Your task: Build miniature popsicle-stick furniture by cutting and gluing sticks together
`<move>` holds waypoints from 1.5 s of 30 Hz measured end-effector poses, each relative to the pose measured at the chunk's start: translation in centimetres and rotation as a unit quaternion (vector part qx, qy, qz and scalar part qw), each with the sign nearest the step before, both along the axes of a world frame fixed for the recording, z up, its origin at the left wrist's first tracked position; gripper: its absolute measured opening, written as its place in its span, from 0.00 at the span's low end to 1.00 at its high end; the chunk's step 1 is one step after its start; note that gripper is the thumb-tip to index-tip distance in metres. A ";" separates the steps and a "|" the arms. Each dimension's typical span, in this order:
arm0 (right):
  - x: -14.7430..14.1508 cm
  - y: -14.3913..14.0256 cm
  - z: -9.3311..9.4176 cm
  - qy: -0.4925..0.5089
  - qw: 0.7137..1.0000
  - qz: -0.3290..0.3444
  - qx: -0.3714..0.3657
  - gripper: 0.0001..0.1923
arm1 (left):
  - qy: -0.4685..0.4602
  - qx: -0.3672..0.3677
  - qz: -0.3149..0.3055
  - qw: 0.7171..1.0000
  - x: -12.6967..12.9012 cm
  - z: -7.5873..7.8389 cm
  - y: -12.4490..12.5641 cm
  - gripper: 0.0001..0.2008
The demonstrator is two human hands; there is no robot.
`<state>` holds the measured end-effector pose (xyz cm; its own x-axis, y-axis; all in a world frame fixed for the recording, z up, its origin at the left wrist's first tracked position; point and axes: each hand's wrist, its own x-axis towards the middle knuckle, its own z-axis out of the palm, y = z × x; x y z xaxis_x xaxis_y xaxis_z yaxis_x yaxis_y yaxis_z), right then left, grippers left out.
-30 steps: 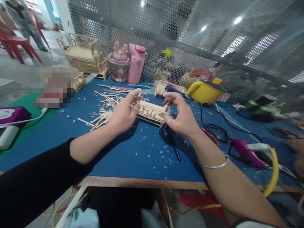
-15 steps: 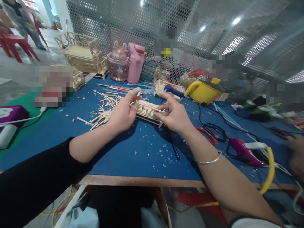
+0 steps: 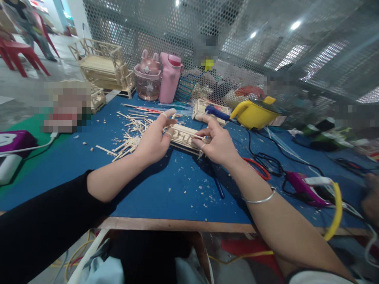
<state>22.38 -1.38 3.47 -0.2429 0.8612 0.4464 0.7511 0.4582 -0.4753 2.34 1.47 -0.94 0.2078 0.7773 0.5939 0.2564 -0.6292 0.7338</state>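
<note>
Between my hands, low over the blue table covering, is a small model frame of thin wooden sticks [image 3: 184, 133]. My left hand [image 3: 154, 141] grips its left end between thumb and fingers, with pale covers on some fingertips. At the right end, my right hand [image 3: 218, 142] pinches the frame with thumb and lower fingers, its index finger raised. The fingers hide both ends of the frame. A pile of loose wooden sticks [image 3: 126, 146] lies beside my left hand. Behind my right hand are a blue tool handle [image 3: 218, 113] and another small wooden frame [image 3: 201, 107].
A yellow pot [image 3: 254, 115] stands at back right, near black cables [image 3: 268, 162]. Pink bottles [image 3: 169, 81] and a larger wooden model [image 3: 102, 65] line the back left. A dark pen-like rod [image 3: 218, 185] lies right of centre. Another person's hand [image 3: 371, 195] is blurred at far right.
Both hands keep their hold on the stick frame, almost unmoved. The frame appears tipped very slightly; little else differs.
</note>
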 end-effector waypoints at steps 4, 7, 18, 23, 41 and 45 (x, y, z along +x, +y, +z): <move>-0.1 -0.1 0.1 -0.006 1.000 0.002 0.008 0.29 | 0.000 0.001 0.000 1.000 0.0 0.0 0.0 0.25; -0.1 -0.1 0.0 -0.003 1.000 0.004 0.004 0.28 | 0.001 0.001 0.001 1.000 0.0 0.0 0.0 0.25; 0.0 0.0 0.0 0.005 1.000 0.007 -0.003 0.28 | -0.002 0.000 -0.001 1.000 0.0 0.1 0.0 0.25; 0.0 -0.2 0.0 -0.012 1.000 0.001 0.011 0.29 | -0.005 0.002 -0.002 1.000 0.0 0.0 0.1 0.25; 3.0 0.0 0.4 0.018 0.992 0.058 0.113 0.28 | -0.007 0.034 0.052 0.998 -0.4 0.1 0.6 0.23; 2.3 0.0 0.1 -0.032 0.994 0.083 0.064 0.35 | 0.041 0.101 0.064 0.992 -0.7 0.4 0.2 0.24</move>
<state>24.68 -1.41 3.59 -0.4086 0.7444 0.5282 0.6866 0.6319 -0.3595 1.62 1.65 -0.55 0.1689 0.6668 0.7259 0.3981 -0.7199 0.5686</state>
